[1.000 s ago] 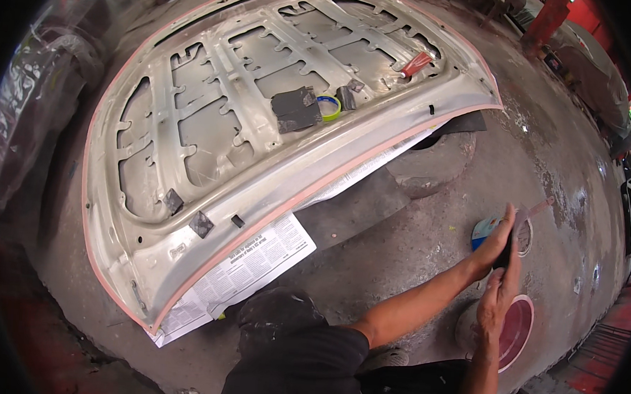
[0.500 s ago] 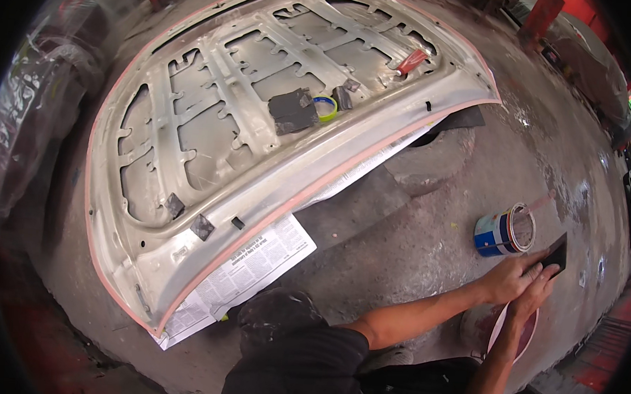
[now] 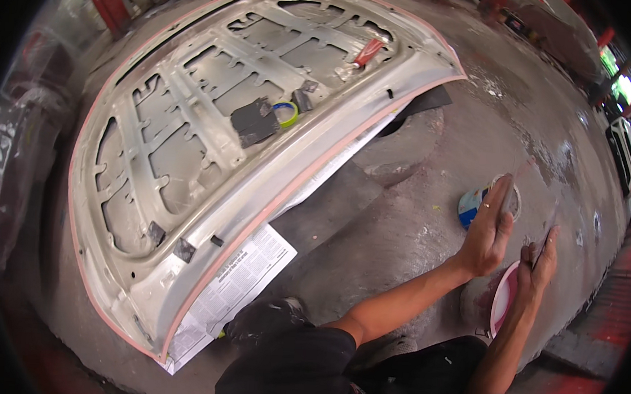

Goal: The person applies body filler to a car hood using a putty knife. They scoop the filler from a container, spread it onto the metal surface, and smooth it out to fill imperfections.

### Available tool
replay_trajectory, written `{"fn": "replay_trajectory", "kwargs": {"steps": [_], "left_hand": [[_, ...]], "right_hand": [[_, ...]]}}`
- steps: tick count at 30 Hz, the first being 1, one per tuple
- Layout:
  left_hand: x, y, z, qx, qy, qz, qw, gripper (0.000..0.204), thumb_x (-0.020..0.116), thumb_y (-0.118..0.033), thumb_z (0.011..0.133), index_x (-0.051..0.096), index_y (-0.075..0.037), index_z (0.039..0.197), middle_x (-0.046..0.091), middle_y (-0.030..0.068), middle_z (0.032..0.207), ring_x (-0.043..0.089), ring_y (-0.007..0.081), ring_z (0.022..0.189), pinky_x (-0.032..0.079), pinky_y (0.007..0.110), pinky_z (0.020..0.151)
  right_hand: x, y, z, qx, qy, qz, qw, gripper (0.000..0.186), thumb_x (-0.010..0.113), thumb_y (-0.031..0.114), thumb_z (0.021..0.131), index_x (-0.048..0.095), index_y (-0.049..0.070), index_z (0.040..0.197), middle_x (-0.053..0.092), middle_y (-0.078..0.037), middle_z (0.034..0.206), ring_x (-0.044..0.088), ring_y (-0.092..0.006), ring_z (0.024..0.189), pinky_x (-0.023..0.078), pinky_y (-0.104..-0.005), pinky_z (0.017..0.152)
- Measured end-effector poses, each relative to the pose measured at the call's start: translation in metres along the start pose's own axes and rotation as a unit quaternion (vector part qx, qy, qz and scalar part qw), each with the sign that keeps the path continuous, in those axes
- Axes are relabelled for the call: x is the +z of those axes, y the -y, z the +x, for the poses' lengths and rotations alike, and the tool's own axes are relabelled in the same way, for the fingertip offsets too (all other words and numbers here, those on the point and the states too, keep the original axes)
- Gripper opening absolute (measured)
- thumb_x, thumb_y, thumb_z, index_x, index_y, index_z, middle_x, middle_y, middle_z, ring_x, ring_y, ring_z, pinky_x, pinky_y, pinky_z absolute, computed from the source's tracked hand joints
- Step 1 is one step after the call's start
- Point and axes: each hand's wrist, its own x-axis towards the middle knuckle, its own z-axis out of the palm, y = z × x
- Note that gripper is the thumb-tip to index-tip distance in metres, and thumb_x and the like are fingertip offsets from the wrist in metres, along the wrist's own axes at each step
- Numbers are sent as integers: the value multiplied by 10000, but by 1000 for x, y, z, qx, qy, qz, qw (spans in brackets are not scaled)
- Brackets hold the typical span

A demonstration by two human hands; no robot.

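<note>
My left hand (image 3: 488,233) is raised before a blue-and-white paint can (image 3: 468,206), fingers straight and pressed together along something greyish that I cannot make out. A little lower and to its right, my right hand (image 3: 538,261) has its fingers close around a dark, indistinct piece, above a bucket (image 3: 478,308) with a pink inside. The two hands are apart. Left of them lies a silver car panel (image 3: 207,190) edged in pink, bearing dark pads (image 3: 251,124), a yellow-green tape roll (image 3: 287,121) and a red tube (image 3: 369,52).
Newspaper (image 3: 242,272) sticks out from under the panel, along with dark sheeting (image 3: 426,99). A plastic-covered shape (image 3: 26,143) stands at the far left. Red posts (image 3: 107,7) are at the back, and a white-and-black part (image 3: 625,154) stands at the right edge.
My hands, joined around a dark flat piece half a second ago, have separated; the left moved up and leftward, the right upward. The view has swung, shifting the panel left.
</note>
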Motion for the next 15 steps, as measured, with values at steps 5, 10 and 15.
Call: {"fn": "replay_trajectory", "kwargs": {"steps": [5, 10, 15], "left_hand": [[52, -1, -30, 154, 84, 35, 984, 597, 443, -197, 973, 244, 110, 1445, 233, 333, 1500, 243, 484, 1396, 196, 520, 1146], [6, 34, -9, -108, -42, -11, 993, 490, 429, -263, 1004, 402, 112, 1319, 477, 296, 1299, 485, 385, 1205, 365, 426, 1045], [-30, 45, 27, -246, -156, -122, 949, 429, 477, -360, 1003, 568, 37, 1140, 628, 130, 1053, 583, 191, 974, 467, 293, 883]], "right_hand": [[-47, -34, 16, 92, -213, -182, 956, 273, 631, 322, 939, 645, 78, 1061, 589, 40, 716, 525, -45, 569, 448, -209, 508], [4, 10, -18, 319, 172, -41, 931, 524, 679, 345, 894, 541, 18, 1279, 628, 23, 791, 592, -82, 567, 449, -215, 476], [-1, 11, -10, 16, -37, -223, 974, 442, 729, 216, 868, 565, -19, 1205, 638, -72, 1056, 612, -116, 909, 484, -251, 811]]}}
